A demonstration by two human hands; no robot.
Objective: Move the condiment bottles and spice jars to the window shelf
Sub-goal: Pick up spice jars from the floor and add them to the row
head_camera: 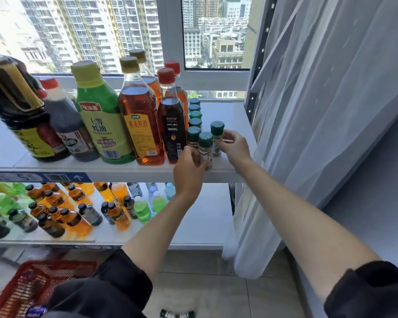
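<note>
Two green-capped jars stand upright at the front right of the window shelf (230,167), each in a hand. The left hand (189,167) curls its fingers (201,167) round the lower body of the near jar (205,149), which sits close to the shelf's front lip; the right hand (233,145) pinches the far jar (217,137) from the right side, fingers (225,135) bent against its label. Both jars keep their long axis vertical and stand just beside each other, the far one a little behind and to the right. To their left runs a row of jars (194,115) going back toward the glass, tight against the dark bottle (172,128) and the taller bottles beyond. That row lies left and rearward of both hands, so the left hand is the nearer one for sliding its jar into line, I judge, with the right following. One more jar (177,314) lies on its side on the floor, near a red basket (30,288).
</note>
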